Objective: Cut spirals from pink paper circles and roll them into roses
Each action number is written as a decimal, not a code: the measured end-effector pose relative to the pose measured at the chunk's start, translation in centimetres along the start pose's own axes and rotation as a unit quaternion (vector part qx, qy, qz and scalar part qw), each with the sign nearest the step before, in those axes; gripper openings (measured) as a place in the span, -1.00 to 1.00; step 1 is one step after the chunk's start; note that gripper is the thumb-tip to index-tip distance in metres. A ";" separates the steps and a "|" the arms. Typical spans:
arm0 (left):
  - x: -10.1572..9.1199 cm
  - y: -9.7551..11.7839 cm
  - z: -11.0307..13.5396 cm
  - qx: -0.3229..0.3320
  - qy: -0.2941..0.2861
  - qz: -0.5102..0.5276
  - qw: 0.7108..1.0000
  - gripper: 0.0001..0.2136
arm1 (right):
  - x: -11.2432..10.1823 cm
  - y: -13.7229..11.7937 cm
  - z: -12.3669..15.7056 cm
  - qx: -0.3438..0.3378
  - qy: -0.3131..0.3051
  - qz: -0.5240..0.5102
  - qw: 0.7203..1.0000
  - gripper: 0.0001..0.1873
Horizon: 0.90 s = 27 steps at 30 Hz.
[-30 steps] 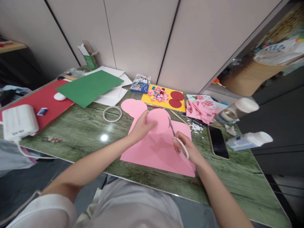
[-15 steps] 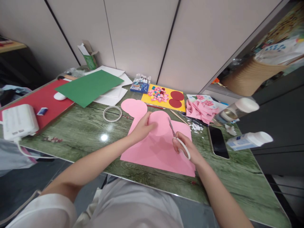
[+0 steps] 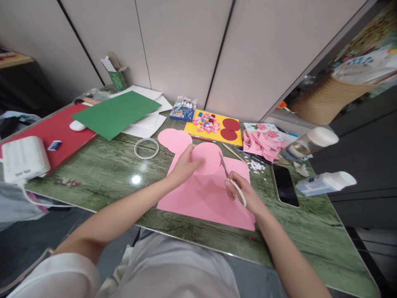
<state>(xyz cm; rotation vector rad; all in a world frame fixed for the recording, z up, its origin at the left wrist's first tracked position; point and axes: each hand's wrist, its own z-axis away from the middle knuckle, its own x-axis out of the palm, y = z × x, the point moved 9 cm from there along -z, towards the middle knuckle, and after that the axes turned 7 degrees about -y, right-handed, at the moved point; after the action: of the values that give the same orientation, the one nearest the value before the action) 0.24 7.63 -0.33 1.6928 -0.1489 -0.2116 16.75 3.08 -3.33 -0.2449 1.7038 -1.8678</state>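
A large pink paper sheet [image 3: 204,198] lies on the green wood-grain table [image 3: 102,171] in front of me. My left hand [image 3: 184,165] pinches a rounded pink flap [image 3: 207,159] at the sheet's upper edge. My right hand [image 3: 243,194] is closed on white-handled scissors [image 3: 231,180], whose blades point up and away at the right side of that rounded part. A separate pink circle [image 3: 174,140] lies just beyond my left hand.
A tape ring [image 3: 146,148], green sheet [image 3: 116,112], red sheet [image 3: 57,130] and white box [image 3: 23,159] sit left. Behind are a yellow sheet [image 3: 214,126] with small coloured pieces, pink cut-outs [image 3: 263,142], a phone [image 3: 284,185] and two bottles [image 3: 325,182].
Hardly anything differs: the scissors and my right hand shifted very slightly along the curved edge, and my left hand keeps its hold on the pink flap.
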 end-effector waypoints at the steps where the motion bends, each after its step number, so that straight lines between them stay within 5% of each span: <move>1: -0.1 0.0 0.0 -0.001 0.003 -0.002 1.000 -0.80 | 0.0 0.0 0.0 0.001 0.000 0.000 1.000 -0.73; 27: 0.3 -0.1 0.1 0.003 -0.019 -0.009 1.000 -0.77 | -0.3 0.1 0.1 -0.003 0.011 -0.005 1.000 -0.72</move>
<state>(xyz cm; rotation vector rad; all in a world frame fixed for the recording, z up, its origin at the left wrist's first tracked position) 0.54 7.51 -0.46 1.6966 -0.1630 -0.2567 17.09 3.15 -3.31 -0.2369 1.7266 -1.8781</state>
